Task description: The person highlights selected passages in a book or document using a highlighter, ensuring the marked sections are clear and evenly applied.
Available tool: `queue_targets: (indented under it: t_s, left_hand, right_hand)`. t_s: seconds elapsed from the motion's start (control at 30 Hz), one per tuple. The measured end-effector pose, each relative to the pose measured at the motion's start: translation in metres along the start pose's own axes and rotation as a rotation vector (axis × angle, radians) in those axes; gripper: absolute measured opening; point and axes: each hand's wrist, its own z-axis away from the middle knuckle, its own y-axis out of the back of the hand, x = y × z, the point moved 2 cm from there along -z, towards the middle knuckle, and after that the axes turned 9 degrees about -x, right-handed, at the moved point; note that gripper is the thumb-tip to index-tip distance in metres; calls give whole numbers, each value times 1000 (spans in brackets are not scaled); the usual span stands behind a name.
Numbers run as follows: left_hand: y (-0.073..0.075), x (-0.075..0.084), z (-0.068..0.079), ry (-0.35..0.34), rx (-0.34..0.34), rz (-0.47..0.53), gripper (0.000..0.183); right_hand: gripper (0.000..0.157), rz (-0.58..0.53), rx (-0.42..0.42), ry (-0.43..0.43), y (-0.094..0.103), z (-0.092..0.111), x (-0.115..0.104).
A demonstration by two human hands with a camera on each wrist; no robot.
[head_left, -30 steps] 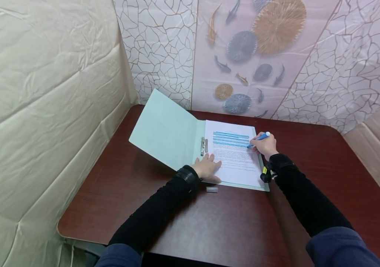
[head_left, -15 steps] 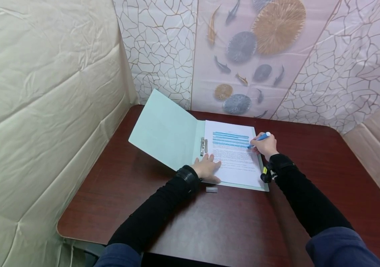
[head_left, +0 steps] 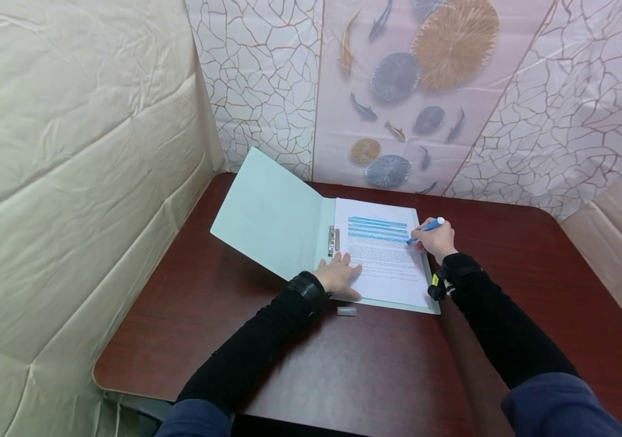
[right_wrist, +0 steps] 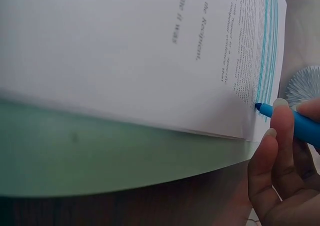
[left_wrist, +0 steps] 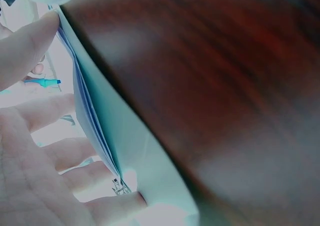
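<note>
A printed sheet [head_left: 381, 285] lies in an open pale green folder [head_left: 272, 212], with several lines of its text marked in blue. In the head view my right hand [head_left: 435, 240] pinches a blue highlighter [head_left: 433, 224] at the right end of the marked lines. The right wrist view shows the highlighter's dark tip [right_wrist: 258, 106] at the sheet, close to the blue stripes. My left hand [head_left: 338, 277] rests with spread fingers on the lower left of the sheet and the folder beside it. Loose paper edges [left_wrist: 87, 105] bulge beside its fingers in the left wrist view.
A metal clip [head_left: 334, 240] sits at the folder's spine. Below the folder, a small grey piece [head_left: 346, 311] lies on the brown table [head_left: 387, 370]. The folder's cover stands tilted up at the left. Patterned cloth [head_left: 398, 121] hangs behind the table's far edge.
My right hand and the highlighter have shifted very slightly to the right. My left hand and the folder look the same.
</note>
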Motion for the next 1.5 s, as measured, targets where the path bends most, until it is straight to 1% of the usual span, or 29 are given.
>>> queue_targets:
  t_s: [0.27, 0.67, 0.83, 0.97, 1.0, 1.07, 1.2, 1.27, 1.4, 1.47, 1.5]
  left_hand:
    - [0, 0, -1, -2, 7, -6, 78]
    - [1, 1, 0, -3, -6, 24, 76]
    - [2, 1, 0, -4, -6, 20, 77]
    - [1, 1, -1, -2, -4, 12, 77]
    - [0, 1, -1, -3, -2, 11, 77]
    - [0, 1, -1, -2, 2, 7, 77]
    - [0, 2, -1, -8, 6, 9, 78]
    - [1, 4, -1, -11, 10, -8, 78]
    - [5, 7, -3, -41, 60, -93, 72]
    - [7, 7, -5, -84, 96, -120, 64]
    - [8, 7, -5, -104, 111, -111, 60]
  right_hand:
    - [13, -12, -1, 4, 2, 1, 0]
    - [10, -34, -3, -3, 5, 1, 3]
    - [11, -33, 0, -8, 5, -1, 4]
    - [14, -49, -10, -16, 5, 1, 8]
    - [15, -65, -12, -20, 5, 2, 9]
    - [17, -131, -19, -21, 6, 4, 10]
    - [22, -345, -23, -20, 13, 11, 9]
    - [25, -459, -32, -9, 18, 13, 9]
    - [30, -583, -44, 15, 30, 15, 8]
    - [31, -622, -42, 24, 35, 15, 11]
    - [32, -637, -39, 22, 38, 16, 12]
